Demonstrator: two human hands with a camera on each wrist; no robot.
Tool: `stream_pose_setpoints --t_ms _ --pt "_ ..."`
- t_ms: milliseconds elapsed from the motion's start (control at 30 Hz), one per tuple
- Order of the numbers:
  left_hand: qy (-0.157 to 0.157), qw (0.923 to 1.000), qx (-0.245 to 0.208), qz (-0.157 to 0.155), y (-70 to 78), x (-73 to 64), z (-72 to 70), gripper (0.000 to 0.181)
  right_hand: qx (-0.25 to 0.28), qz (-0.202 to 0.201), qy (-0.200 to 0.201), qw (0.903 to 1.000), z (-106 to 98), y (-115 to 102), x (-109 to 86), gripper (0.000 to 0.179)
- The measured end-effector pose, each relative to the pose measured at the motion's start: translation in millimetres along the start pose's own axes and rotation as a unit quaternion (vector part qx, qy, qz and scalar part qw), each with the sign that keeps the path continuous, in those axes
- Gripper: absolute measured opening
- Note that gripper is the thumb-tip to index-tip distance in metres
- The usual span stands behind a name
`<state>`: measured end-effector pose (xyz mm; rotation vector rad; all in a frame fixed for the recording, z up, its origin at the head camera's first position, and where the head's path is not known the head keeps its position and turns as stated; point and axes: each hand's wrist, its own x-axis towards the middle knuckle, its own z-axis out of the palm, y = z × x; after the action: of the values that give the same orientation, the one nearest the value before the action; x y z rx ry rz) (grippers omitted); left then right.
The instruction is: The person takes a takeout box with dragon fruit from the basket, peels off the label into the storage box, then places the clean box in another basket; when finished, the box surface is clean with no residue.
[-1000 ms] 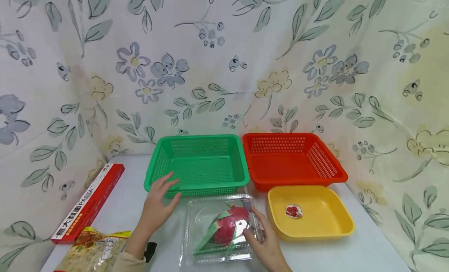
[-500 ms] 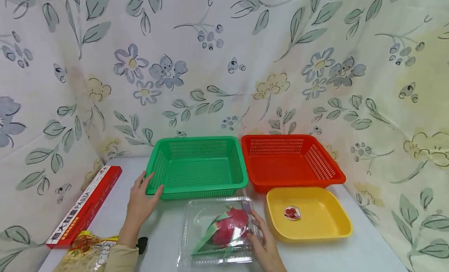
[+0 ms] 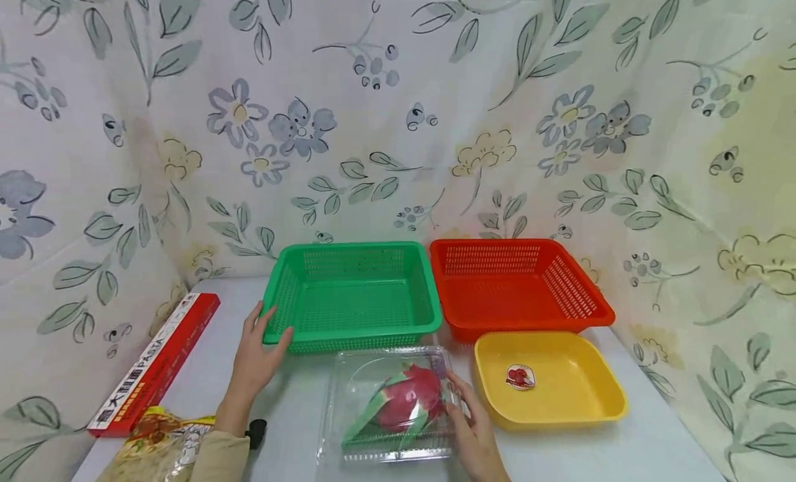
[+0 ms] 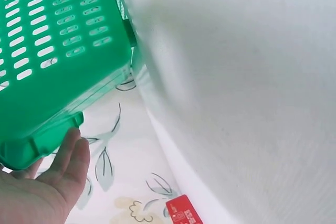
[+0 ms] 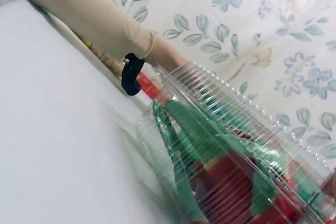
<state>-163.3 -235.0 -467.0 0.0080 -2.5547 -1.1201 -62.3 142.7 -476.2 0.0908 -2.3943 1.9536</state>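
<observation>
My left hand touches the front left corner of the green plastic basket, with fairly straight fingers at the rim in the left wrist view. The thumb is hidden there. My right hand holds the right edge of a clear plastic clamshell box between thumb and fingers. Inside the box lies a pink dragon fruit with long green scales. The right wrist view shows the ribbed side of the box close up, and only a bit of my right hand at its edge.
A red basket stands right of the green one. In front of it sits a yellow tray with a fruit sticker. A long red pasta box and a food bag lie at the left. Floral cloth hangs behind.
My left hand has moved left and a little down, from over the green basket's front to its left corner rim. My right hand stays at the clamshell box's right edge.
</observation>
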Motion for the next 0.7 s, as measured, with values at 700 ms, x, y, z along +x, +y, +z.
stream_pose_setpoints --t_ms 700 --pt "-0.011 0.999 -0.036 0.025 -5.3 4.9 1.6 0.066 0.043 -0.051 -0.03 0.9973 -8 -20 3.5 0.044"
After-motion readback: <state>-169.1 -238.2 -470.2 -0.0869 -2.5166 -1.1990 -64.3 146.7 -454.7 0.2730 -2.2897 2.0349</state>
